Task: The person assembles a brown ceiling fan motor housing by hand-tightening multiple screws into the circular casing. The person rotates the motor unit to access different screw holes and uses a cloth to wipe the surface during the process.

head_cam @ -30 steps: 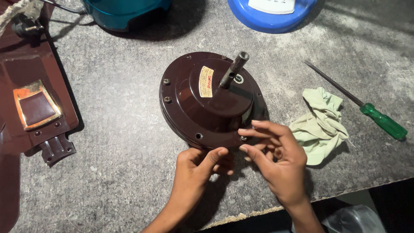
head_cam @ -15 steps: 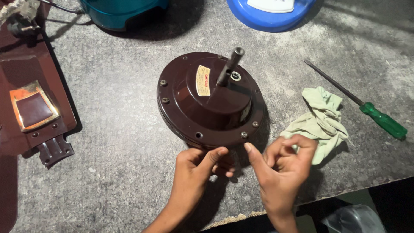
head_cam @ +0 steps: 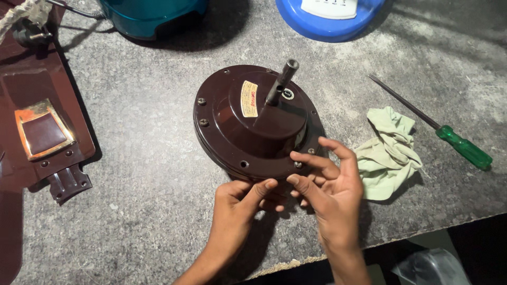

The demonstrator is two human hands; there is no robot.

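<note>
At the motor's (head_cam: pixel 253 124) near edge, my left hand (head_cam: pixel 238 203) pinches its rim. My right hand (head_cam: pixel 330 184) hovers beside it, fingers loosely spread, holding nothing.

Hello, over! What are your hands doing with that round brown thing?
Left hand pinching at motor housing near edge. Right hand open beside rim, fingers spread. Cloth, screwdriver lie aside, right.

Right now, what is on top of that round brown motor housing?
On top of the brown motor housing stand a dark metal shaft, a pale label and rim screws. The right hand covers part of the near rim; the inside is hidden.
</note>
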